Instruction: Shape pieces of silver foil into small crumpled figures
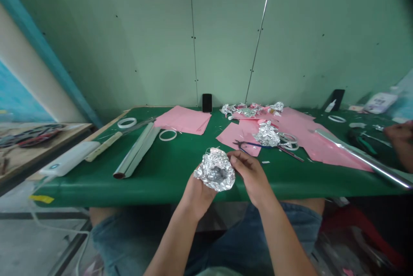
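Close to the table's front edge I hold up a crumpled piece of aluminium foil [214, 175], shaped like a cup or flower with a darker hollow in its middle. A bit of pink shows at its top rim. My left hand [198, 194] cradles it from below and the left, most of its fingers hidden behind the foil. My right hand [250, 170] grips the right edge of the foil between thumb and fingers. Pliers [241, 144] with blue handles lie beyond, on pink paper [230, 136], beside another crumpled foil piece [268, 134].
A green-covered table [180, 159] carries a roll of film [137, 151], a stack of pink sheets [183, 119], tape rings [167, 135], a white power strip [69, 158] and a foil roll [361, 155]. A phone [207, 103] leans at the wall. Another person's hand [402, 138] is at the right.
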Demonstrator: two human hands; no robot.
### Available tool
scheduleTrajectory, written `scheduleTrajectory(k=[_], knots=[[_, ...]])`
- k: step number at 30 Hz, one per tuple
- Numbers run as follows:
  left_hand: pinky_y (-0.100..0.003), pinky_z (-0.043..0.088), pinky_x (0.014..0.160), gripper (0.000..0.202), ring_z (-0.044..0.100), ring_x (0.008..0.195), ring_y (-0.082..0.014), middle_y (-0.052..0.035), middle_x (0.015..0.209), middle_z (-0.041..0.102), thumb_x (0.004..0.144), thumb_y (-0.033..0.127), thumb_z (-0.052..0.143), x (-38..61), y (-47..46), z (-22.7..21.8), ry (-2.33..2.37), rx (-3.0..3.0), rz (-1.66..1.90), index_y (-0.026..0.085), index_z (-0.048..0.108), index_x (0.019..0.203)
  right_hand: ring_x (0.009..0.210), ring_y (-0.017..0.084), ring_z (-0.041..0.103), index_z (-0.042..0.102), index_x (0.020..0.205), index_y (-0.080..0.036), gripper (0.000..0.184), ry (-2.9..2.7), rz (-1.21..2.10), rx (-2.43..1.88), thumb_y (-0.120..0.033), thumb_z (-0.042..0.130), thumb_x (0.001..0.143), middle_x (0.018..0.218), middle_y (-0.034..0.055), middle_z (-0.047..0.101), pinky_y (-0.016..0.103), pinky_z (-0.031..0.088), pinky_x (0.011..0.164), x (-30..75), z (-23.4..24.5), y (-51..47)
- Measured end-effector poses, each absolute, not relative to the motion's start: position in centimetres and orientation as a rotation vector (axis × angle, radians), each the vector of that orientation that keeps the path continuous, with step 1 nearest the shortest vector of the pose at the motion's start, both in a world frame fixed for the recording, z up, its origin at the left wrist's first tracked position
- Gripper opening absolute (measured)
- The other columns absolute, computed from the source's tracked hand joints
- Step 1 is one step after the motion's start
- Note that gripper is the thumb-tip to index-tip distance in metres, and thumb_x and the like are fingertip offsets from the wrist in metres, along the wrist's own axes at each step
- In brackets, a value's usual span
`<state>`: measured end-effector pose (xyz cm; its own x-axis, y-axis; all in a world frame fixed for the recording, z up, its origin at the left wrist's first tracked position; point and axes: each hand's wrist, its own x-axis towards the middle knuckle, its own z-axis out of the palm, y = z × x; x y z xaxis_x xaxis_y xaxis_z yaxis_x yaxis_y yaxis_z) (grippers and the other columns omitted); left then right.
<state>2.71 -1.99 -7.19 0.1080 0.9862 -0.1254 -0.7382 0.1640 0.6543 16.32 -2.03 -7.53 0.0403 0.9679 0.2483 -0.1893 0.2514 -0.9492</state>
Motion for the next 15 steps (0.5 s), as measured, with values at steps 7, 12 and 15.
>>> scheduleTrajectory(k=[7,12,15], knots=[[-0.035,0.052,0.08,0.01,0.065,0.09,-0.0249,-0.0073,0.076,0.068,0.078,0.026,0.063,2.3,-1.4,-7.7,0.705,0.434,1.125,0.018,0.063,0.072,0.059,0.01,0.043,0.061,0.075,-0.019,0.024,-1.166,1.139,-0.878,-0.042,0.071,0.075,0.066,-0.0037,0.051,0.023,0.037,0.057,16.3,-8.3,-2.5],[-0.036,0.051,0.084,0.01,0.064,0.1,-0.0273,-0.0082,0.087,0.071,0.078,0.025,0.063,1.9,-1.4,-7.8,0.582,0.454,1.086,0.019,0.066,0.085,0.061,0.012,0.045,0.057,0.076,-0.02,0.025,-1.065,1.147,-0.898,-0.043,0.064,0.081,0.067,-0.0033,0.05,0.024,0.038,0.058,16.0,-9.2,-2.4],[-0.036,0.05,0.086,0.016,0.065,0.099,-0.0267,-0.0074,0.089,0.072,0.077,0.019,0.063,1.8,-1.2,-8.2,0.568,0.484,1.116,0.019,0.068,0.092,0.059,0.012,0.043,0.056,0.076,-0.02,0.025,-1.038,1.146,-0.918,-0.044,0.062,0.081,0.066,-0.0032,0.049,0.024,0.038,0.056,15.9,-9.5,-2.5]])
